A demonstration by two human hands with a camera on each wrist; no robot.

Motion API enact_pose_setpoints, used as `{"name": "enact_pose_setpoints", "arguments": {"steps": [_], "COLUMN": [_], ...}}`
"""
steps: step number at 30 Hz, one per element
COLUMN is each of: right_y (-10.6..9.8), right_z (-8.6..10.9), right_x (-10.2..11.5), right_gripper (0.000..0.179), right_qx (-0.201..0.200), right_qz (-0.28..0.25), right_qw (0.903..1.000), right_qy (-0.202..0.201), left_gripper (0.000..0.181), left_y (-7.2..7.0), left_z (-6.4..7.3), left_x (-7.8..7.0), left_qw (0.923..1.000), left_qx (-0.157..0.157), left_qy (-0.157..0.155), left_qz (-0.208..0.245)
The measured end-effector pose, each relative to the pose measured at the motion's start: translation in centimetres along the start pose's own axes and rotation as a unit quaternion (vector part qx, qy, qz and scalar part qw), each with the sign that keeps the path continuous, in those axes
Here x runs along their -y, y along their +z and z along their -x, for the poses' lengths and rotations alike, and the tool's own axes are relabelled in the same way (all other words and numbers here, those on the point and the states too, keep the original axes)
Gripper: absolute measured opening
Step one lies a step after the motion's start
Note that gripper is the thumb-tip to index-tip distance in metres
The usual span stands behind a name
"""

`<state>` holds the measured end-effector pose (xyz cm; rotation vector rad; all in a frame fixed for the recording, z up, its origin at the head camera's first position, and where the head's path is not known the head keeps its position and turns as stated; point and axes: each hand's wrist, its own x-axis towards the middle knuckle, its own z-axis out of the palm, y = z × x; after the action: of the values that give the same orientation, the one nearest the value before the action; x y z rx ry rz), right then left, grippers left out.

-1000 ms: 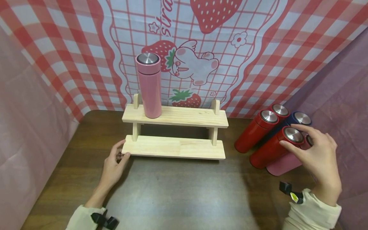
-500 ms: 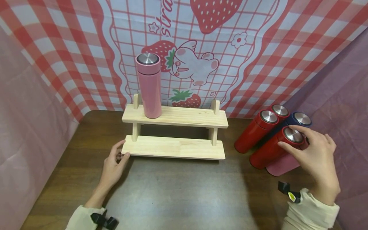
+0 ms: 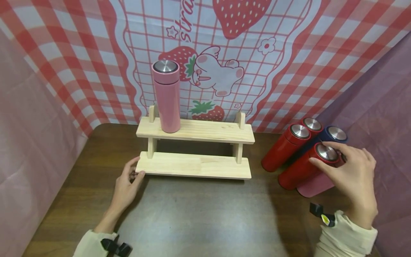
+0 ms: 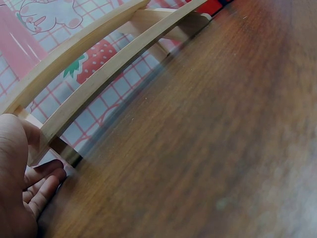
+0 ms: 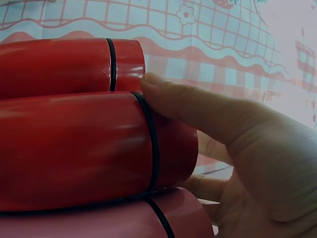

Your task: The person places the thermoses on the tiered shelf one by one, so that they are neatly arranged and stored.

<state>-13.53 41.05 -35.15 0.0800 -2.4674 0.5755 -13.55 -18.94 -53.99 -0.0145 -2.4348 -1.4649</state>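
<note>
My left hand (image 3: 126,187) pinches the left end of a two-tier wooden shelf (image 3: 196,165), thumb on the lower board's front corner. A pink thermos (image 3: 168,103) with a steel-topped lid stands upright on the upper board's left part. On the right, my right hand (image 3: 356,178) holds the lid of a red thermos (image 3: 297,173). In the right wrist view, the thumb (image 5: 193,104) lies along the lid of this red thermos (image 5: 74,153), above its black ring; the other fingers are partly hidden behind it.
Around the held thermos stand another pink thermos (image 3: 316,184), a second red one (image 3: 277,151), a third red one (image 3: 312,124) and a blue one (image 3: 337,133). Patterned cloth (image 3: 289,71) hangs behind the brown table (image 3: 205,214), with plain pink cloth (image 3: 35,142) at the sides.
My right hand has shifted slightly left, bringing its thumb and forefinger closer in round the red thermos's lid. The left hand and shelf have stayed put.
</note>
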Motion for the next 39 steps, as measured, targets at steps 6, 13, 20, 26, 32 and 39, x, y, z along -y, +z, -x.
{"name": "enact_pose_setpoints", "arguments": {"steps": [6, 13, 20, 26, 32, 39], "right_y": [0.1, -0.2, 0.0, 0.4, 1.1, 2.2], "right_z": [-0.2, -0.1, -0.1, -0.2, -0.4, -0.5], "right_x": [0.1, 0.9, 2.5, 3.9, 4.6, 6.2], "right_gripper": [0.060, 0.061, 0.054, 0.049, 0.051, 0.046], "right_qx": [-0.026, -0.071, -0.121, -0.158, -0.159, -0.166], "right_qz": [-0.019, -0.074, -0.207, -0.331, -0.443, -0.492], "right_qw": [0.9994, 0.9946, 0.9708, 0.9300, 0.8818, 0.8536], "right_qy": [-0.011, 0.011, -0.009, -0.027, -0.026, -0.038], "left_gripper": [0.054, 0.053, 0.054, 0.053, 0.053, 0.054], "left_y": [0.0, 0.1, 0.0, 0.1, 0.2, 0.1], "left_z": [0.0, 0.0, 0.0, -0.1, 0.0, -0.1], "left_x": [-0.1, 0.1, 0.1, 0.2, 0.5, 0.7], "left_qw": [1.0000, 1.0000, 0.9999, 1.0000, 0.9998, 1.0000], "left_qx": [-0.001, -0.004, -0.004, -0.002, -0.013, -0.003], "left_qy": [0.000, 0.005, 0.010, 0.007, 0.012, 0.003], "left_qz": [0.001, 0.004, 0.006, 0.005, 0.008, 0.004]}}
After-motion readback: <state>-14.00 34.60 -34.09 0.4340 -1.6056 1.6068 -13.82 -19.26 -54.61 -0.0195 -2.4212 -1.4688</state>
